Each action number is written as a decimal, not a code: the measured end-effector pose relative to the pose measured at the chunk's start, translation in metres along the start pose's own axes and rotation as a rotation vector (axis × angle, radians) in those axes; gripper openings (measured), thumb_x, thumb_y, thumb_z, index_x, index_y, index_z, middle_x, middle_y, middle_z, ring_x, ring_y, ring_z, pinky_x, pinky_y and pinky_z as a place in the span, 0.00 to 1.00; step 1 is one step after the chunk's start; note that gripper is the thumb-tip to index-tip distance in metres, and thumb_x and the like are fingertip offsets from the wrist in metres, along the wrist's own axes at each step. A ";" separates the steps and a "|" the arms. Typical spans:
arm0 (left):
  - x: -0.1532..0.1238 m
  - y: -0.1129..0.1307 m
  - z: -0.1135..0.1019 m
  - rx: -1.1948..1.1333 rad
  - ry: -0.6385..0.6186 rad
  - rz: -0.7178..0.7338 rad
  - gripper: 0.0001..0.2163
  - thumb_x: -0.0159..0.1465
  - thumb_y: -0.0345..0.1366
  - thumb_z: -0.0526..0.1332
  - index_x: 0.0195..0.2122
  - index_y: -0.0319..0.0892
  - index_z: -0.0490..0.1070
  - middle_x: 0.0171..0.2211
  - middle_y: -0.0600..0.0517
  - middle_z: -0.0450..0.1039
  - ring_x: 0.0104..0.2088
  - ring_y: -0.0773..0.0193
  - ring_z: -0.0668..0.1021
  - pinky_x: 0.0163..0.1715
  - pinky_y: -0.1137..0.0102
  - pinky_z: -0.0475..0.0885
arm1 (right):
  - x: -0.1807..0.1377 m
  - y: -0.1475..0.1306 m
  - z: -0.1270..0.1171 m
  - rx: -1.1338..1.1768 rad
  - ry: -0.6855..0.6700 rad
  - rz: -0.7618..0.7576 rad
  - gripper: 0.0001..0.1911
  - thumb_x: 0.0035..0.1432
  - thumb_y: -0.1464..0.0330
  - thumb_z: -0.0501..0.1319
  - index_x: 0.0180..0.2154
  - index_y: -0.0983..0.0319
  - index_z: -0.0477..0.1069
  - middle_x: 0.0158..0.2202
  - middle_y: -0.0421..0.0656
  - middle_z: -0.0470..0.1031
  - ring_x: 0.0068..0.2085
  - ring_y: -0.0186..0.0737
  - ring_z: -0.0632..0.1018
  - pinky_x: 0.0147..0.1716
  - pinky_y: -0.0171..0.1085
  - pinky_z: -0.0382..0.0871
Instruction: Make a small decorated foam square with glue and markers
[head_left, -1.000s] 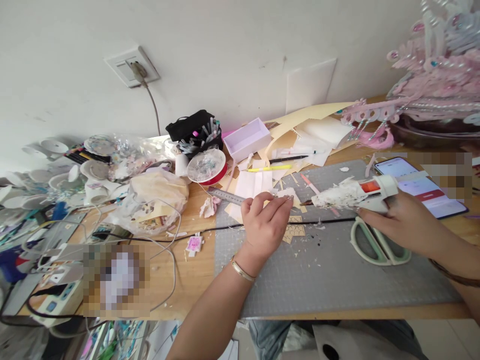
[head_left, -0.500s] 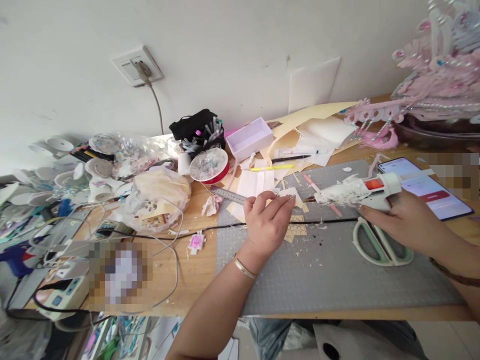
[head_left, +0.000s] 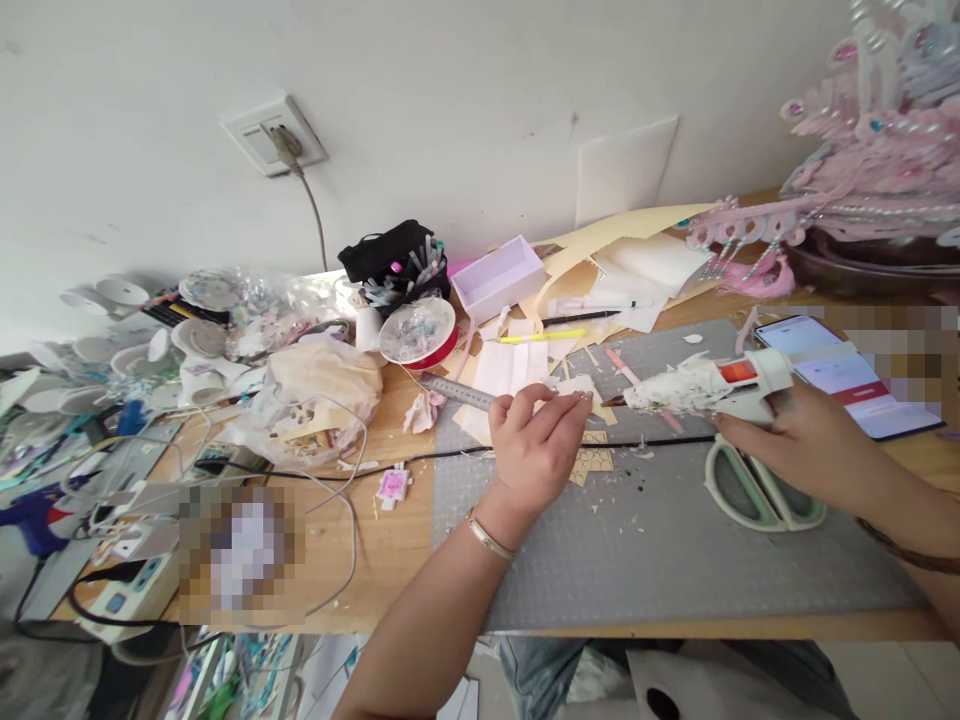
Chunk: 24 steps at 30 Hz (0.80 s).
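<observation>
My right hand is wrapped round the grip of a white hot glue gun, whose body is crusted with white glue. Its nozzle points left, a short way from the fingertips of my left hand. That hand is closed in a pinch above the cutting mat; what it grips is hidden, though a small white piece shows at its fingertips. Patterned cream card lies just below them, with a black cord crossing the mat. Green-handled scissors rest under my right hand.
The grey cutting mat bears scraps and a steel ruler. Behind are a ribbon spool, a lilac box and a black pen pouch. A phone lies at right; a plastic bag and cables are left.
The glue gun and my right hand have shifted slightly left, bringing the nozzle nearer my left fingertips. My left hand stays nearly in place, still pinched.
</observation>
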<state>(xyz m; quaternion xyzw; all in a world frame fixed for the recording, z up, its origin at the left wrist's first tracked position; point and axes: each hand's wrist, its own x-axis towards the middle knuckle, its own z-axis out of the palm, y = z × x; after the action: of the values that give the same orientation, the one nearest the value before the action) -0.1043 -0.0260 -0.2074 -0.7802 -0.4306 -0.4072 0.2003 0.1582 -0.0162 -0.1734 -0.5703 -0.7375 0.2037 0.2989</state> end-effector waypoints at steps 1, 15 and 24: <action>0.000 0.000 0.000 -0.006 0.001 0.001 0.06 0.66 0.30 0.65 0.42 0.47 0.79 0.37 0.53 0.84 0.41 0.59 0.77 0.41 0.61 0.59 | 0.000 0.000 0.000 -0.007 0.006 0.000 0.11 0.52 0.56 0.58 0.27 0.55 0.65 0.24 0.41 0.71 0.30 0.47 0.73 0.33 0.43 0.69; 0.003 -0.001 -0.002 0.036 0.021 0.001 0.05 0.66 0.31 0.65 0.40 0.48 0.80 0.36 0.54 0.84 0.39 0.60 0.77 0.40 0.61 0.60 | 0.003 -0.003 -0.003 -0.004 0.011 -0.016 0.06 0.50 0.61 0.57 0.27 0.56 0.67 0.26 0.41 0.75 0.29 0.46 0.74 0.31 0.41 0.70; 0.005 0.000 -0.004 0.032 0.018 -0.004 0.05 0.65 0.30 0.67 0.39 0.46 0.79 0.36 0.55 0.84 0.39 0.61 0.78 0.40 0.62 0.61 | -0.001 0.005 0.001 -0.028 -0.032 0.009 0.07 0.50 0.60 0.57 0.29 0.56 0.66 0.28 0.42 0.77 0.31 0.48 0.76 0.30 0.43 0.70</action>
<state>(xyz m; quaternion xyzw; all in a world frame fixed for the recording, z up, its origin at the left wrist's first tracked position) -0.1044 -0.0258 -0.2011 -0.7724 -0.4367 -0.4074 0.2160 0.1614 -0.0161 -0.1778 -0.5744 -0.7426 0.2037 0.2778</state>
